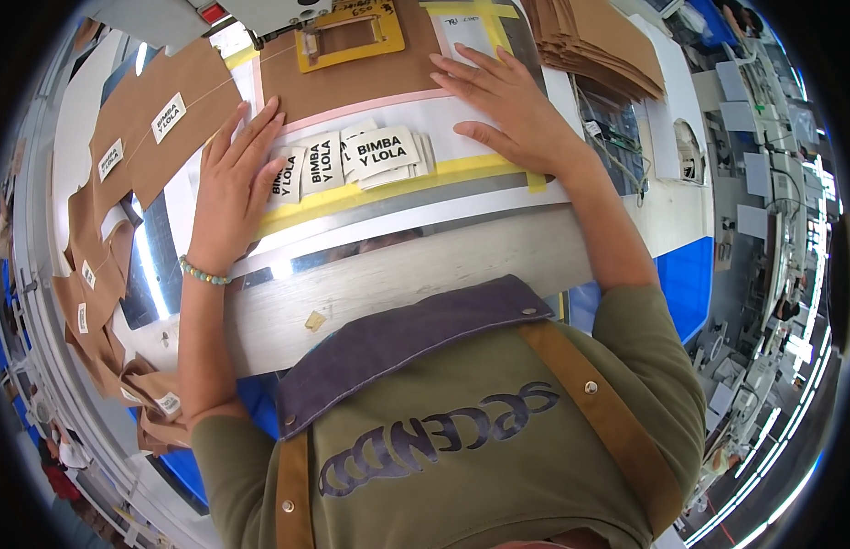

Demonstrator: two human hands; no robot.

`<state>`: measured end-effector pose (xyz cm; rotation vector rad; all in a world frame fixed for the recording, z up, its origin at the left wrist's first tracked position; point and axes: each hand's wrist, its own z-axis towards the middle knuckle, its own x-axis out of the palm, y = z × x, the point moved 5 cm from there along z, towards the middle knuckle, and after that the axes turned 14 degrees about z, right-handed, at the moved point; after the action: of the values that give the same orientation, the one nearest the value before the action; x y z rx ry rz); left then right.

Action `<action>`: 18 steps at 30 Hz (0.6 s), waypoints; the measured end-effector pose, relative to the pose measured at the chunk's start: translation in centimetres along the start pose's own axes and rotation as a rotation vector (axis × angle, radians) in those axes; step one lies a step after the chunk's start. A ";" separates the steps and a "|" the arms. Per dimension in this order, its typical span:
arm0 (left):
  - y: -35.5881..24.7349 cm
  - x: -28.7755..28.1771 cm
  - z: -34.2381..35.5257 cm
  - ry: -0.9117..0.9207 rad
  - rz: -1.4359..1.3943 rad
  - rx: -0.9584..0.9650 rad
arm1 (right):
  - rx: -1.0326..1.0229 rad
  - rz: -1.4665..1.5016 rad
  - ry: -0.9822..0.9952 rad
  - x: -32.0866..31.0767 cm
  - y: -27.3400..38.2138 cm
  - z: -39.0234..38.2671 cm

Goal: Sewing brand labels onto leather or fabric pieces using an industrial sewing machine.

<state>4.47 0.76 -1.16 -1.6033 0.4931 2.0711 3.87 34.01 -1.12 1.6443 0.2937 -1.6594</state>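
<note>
A brown fabric panel lies flat beneath a sewing machine head, its near edge along a pink strip. My left hand rests with fingers stretched out at the panel's left edge, its thumb beside several white labels with black lettering. To the right, my right hand is spread flat, fingertips on the panel's right side next to a white card edged with yellow tape. Neither hand grips anything. On the panel sits a yellow rectangular frame under the machine.
Brown pieces bearing white labels hang in a chain off the table's left side. A stack of brown panels lies at the far right. Blue bins stand below the table. A yellowish scrap lies near the front edge.
</note>
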 end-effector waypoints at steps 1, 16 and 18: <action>0.1 0.0 0.0 0.003 -0.006 -0.001 | -0.001 0.005 -0.004 0.0 0.0 0.0; -0.1 -2.3 -1.3 -0.009 -0.154 -0.069 | -0.150 0.156 -0.165 -2.5 2.5 0.3; -1.3 -2.6 -1.5 -0.029 -0.187 -0.035 | -0.172 0.294 -0.187 -2.7 4.0 0.5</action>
<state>6.97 0.62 1.01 -1.5734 0.2862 1.9699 5.77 31.92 2.81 1.3244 0.0922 -1.5054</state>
